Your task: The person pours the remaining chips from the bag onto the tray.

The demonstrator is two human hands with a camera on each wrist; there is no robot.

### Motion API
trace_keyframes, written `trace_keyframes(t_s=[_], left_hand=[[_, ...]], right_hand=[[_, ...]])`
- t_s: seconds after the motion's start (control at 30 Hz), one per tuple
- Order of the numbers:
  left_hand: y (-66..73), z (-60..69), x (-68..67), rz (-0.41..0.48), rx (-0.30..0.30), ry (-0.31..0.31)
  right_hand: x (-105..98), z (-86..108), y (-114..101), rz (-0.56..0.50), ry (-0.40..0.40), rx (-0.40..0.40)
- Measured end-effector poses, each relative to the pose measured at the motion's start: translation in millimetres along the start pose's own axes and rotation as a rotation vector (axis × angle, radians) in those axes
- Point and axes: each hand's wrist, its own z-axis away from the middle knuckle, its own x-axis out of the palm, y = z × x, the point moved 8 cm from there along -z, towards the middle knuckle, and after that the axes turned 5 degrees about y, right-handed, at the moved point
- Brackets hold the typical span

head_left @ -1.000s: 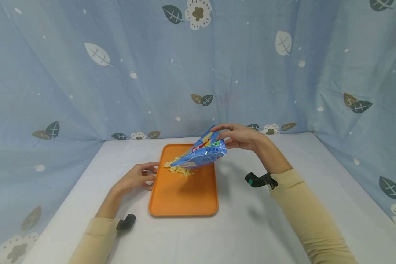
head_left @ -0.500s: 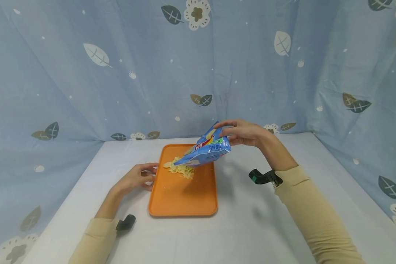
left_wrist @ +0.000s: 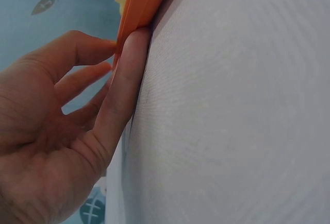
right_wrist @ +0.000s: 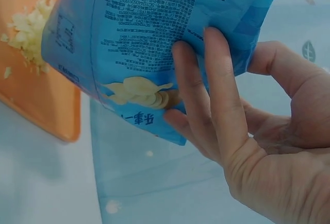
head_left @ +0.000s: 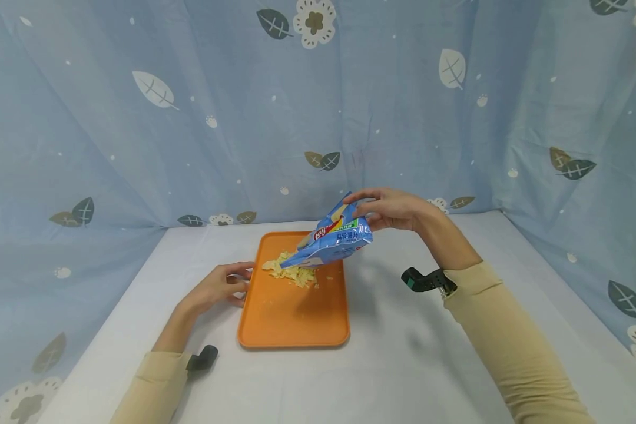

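In the head view, a blue potato chip bag (head_left: 331, 238) hangs tilted over an orange tray (head_left: 294, 324), its open end low and to the left. My right hand (head_left: 394, 209) holds the bag by its raised bottom end, with the fingers spread on one face and the thumb on the other, as the right wrist view shows. Crumbled potato chips (head_left: 297, 275) lie in a heap on the far half of the tray, partly hidden by the bag. At the tray's left rim, my left hand (left_wrist: 67, 110) pinches the edge between thumb and fingers.
The tray stands on a white-covered table (head_left: 403, 365). Behind and at both sides hangs a blue curtain (head_left: 233, 118) with leaf and flower prints. Each wrist wears a black camera, one of them the right wrist camera (head_left: 421, 280).
My right hand has moved a little right and upward with the bag. The chip heap on the tray has grown and spread toward the right. My left hand stays at the rim.
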Motion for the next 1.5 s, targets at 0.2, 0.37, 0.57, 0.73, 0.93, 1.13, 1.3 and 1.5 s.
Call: trace_keyframes(t_s=[0.2, 0.37, 0.57, 0.73, 0.93, 1.13, 1.3, 1.5], left_hand=[[0.2, 0.3, 0.3, 0.002, 0.003, -0.001], [0.6, 0.5, 0.5, -0.005, 0.001, 0.0], [0.6, 0.3, 0.6, -0.008, -0.005, 0.004], [-0.3, -0.1, 0.1, -0.02, -0.002, 0.006], [-0.9, -0.4, -0.2, -0.025, 0.008, 0.004], [-1.0, -0.4, 0.4, -0.013, 0.011, -0.003], [0.0, 0.2, 0.7, -0.009, 0.007, 0.0], [1.5, 0.6, 0.5, -0.006, 0.011, 0.0]], right_hand=[[1, 1.9, -4, 0.019, -0.02, 0.01], [1, 3.2, -6, 0.029, -0.028, 0.015], [-2, 6.3, -8, 0.038, -0.024, 0.017], [-5, 8.7, -8, 0.045, -0.016, 0.023], [-7, 9.0, -4, 0.032, -0.026, 0.032], [-7, 8.2, 0, 0.034, -0.035, 0.033], [-7, 8.2, 2, 0.044, -0.037, 0.03], [-8, 7.7, 5, 0.049, -0.053, 0.045]])
